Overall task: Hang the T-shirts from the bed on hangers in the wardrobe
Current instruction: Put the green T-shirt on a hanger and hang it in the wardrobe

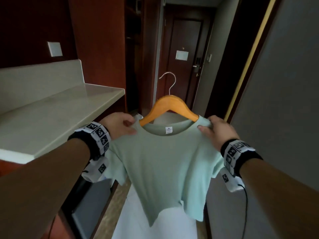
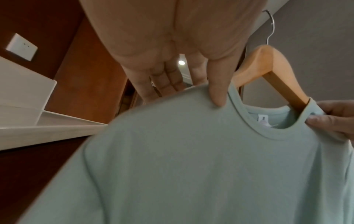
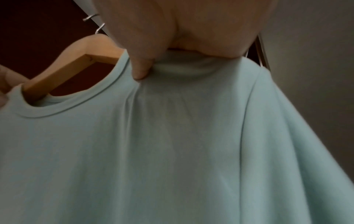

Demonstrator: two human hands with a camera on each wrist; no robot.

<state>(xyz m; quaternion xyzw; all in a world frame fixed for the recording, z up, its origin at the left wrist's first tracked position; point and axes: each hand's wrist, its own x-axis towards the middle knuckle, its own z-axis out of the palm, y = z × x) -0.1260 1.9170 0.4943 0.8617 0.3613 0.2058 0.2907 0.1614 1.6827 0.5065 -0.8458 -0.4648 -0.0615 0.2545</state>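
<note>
Both forearms reached out; left hand and right hand each pinched the green T-shirt shoulders over the wooden hanger between them. Uneven tugging could slip a shoulder off.

beige counter left, door ahead

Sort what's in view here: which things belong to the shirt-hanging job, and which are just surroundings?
In the job:
- mint-green T-shirt
- wooden hanger, threaded through its collar
- left hand and right hand, each pinching a shoulder

Just there:
- pale countertop
- wall switch plate
- room door ahead
</note>
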